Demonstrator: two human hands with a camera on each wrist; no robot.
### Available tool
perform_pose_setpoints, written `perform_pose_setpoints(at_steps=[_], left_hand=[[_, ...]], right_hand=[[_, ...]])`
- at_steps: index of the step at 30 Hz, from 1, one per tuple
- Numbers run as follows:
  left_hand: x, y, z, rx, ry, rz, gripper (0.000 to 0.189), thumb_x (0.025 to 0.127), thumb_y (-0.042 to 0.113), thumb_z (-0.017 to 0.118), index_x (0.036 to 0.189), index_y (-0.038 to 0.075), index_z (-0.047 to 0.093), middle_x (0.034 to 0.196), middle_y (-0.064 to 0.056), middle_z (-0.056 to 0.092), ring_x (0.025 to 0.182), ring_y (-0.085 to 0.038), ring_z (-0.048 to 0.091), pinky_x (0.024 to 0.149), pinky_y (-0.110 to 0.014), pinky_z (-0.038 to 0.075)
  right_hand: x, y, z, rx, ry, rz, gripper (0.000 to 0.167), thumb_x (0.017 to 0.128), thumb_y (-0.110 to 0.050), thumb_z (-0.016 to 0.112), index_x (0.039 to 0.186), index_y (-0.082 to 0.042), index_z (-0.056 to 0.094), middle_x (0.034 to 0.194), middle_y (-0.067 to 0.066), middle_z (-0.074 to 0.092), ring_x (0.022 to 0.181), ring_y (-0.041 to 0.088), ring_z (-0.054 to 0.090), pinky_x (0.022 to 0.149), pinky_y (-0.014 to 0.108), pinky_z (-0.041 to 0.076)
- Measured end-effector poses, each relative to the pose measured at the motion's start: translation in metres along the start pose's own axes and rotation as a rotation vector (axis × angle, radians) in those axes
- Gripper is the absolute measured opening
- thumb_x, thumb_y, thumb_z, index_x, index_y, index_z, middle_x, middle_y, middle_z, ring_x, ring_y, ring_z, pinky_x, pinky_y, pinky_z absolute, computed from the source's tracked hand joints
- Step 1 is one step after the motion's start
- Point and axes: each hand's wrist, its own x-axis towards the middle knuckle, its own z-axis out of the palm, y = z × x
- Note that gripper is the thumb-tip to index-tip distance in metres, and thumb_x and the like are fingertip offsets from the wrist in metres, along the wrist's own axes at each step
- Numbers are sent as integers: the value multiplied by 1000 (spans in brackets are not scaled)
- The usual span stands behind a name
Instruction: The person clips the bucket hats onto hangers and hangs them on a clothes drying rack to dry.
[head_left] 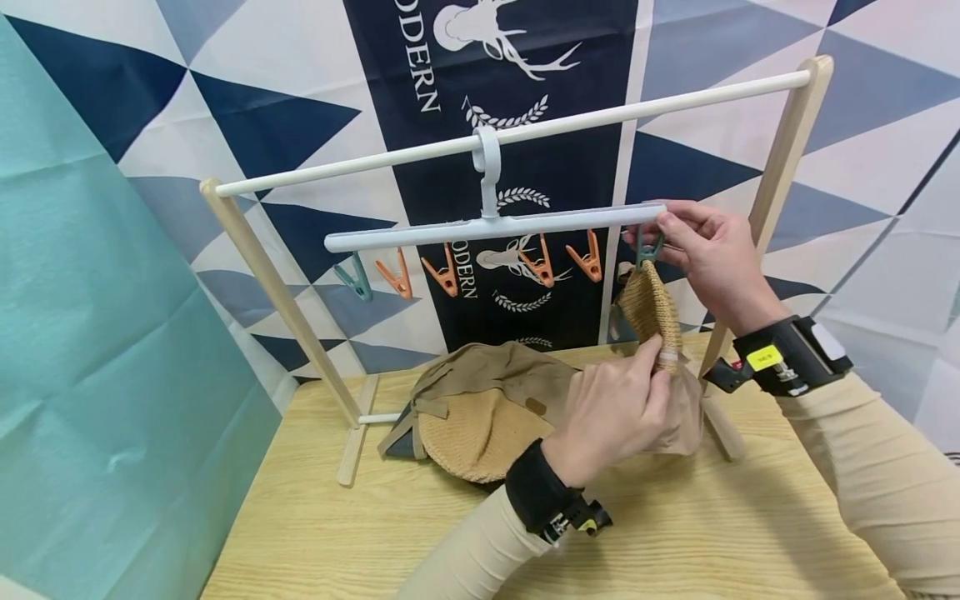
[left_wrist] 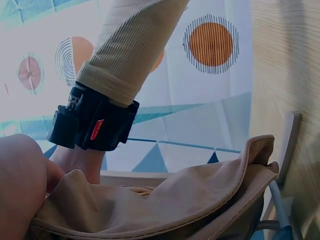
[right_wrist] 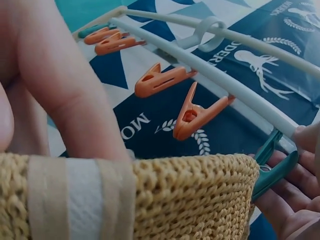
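A tan sun hat, with coarse woven edge point(head_left: 651, 304) and brown cloth point(head_left: 517, 367), spreads from the tabletop up toward the hanger's right end. My left hand point(head_left: 611, 408) pinches the woven edge beside a pale sewn band point(right_wrist: 82, 200). With my right hand point(head_left: 712, 254) I grip the teal clip point(right_wrist: 275, 165) at the right end of the pale blue hanger point(head_left: 495, 227). That clip's tip meets the top corner of the weave. In the left wrist view, cloth point(left_wrist: 150, 210) with a stitched hem fills the foreground.
The hanger hooks over a white rail point(head_left: 637, 110) between wooden posts. Several orange clips point(head_left: 448, 271) and a teal clip point(head_left: 356, 277) hang along it. The rack's feet point(head_left: 356, 442) stand on the wooden table point(head_left: 315, 533), before a patterned cloth backdrop point(head_left: 292, 125).
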Motion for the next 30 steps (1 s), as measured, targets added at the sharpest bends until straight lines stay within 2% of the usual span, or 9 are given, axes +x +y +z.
perform_pose_setpoints(at_steps=[4,12,16,22,30], left_hand=[[-4,-3,0,18,-14,-12,44,113,28,55,154,15,68,101,6,87,74,-14,80,51,-22,44],[-12,-10,3,-2,-56,-48,46,113,31,54,154,15,68,103,0,87,74,-17,80,51,-26,46],[-15,-14,3,-25,-81,-66,45,113,31,54,153,15,69,98,-2,87,74,-18,80,53,-27,49],[-17,-19,3,-78,-101,-88,45,113,30,55,152,14,69,86,0,83,69,-15,76,51,-24,43],[-21,-25,0,-105,-126,-125,46,111,32,58,153,15,69,91,0,84,73,-15,77,53,-22,41]], right_hand=[[0,8,2,58,-16,9,24,112,-7,66,132,-5,79,110,5,88,102,13,87,92,22,66],[0,21,8,73,-12,35,22,111,-4,68,128,-3,81,112,5,88,102,14,87,92,23,66],[-1,25,10,81,-16,36,21,110,-3,68,127,-2,81,113,4,88,101,14,87,90,24,67],[-2,29,12,60,-17,51,21,110,-4,69,126,-4,81,112,4,88,101,13,87,90,22,67],[-6,32,15,1,-29,85,20,110,-7,70,126,-8,83,111,0,88,101,10,86,91,20,65]])
